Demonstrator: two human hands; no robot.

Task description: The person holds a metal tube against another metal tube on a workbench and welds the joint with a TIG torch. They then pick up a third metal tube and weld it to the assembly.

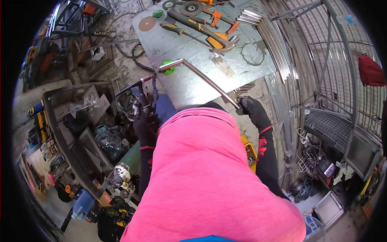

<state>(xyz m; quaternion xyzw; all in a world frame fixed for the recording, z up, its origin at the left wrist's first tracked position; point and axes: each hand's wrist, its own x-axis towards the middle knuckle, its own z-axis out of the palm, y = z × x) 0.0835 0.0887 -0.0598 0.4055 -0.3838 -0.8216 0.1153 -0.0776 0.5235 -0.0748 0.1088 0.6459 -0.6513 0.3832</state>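
Note:
My right hand (254,111), in a black glove, is closed around the lower end of a thin L-shaped metal tube (207,82). The tube reaches across the front of the metal-topped table (181,86), and its short arm ends over a bright green round piece (168,67). In my left hand (144,115), also gloved in black, is a welding torch (135,85). Its pinkish nozzle points right, toward the tube's short arm, with a gap between them. A dark cable hangs beside the torch.
On the table lie a hammer (201,30), a screwdriver (172,28), orange clamps (216,18) and a brown disc (147,23). Several metal tubes (274,48) line its right edge. A cluttered metal-framed bin (52,117) stands left; wire mesh racks (338,60) stand right.

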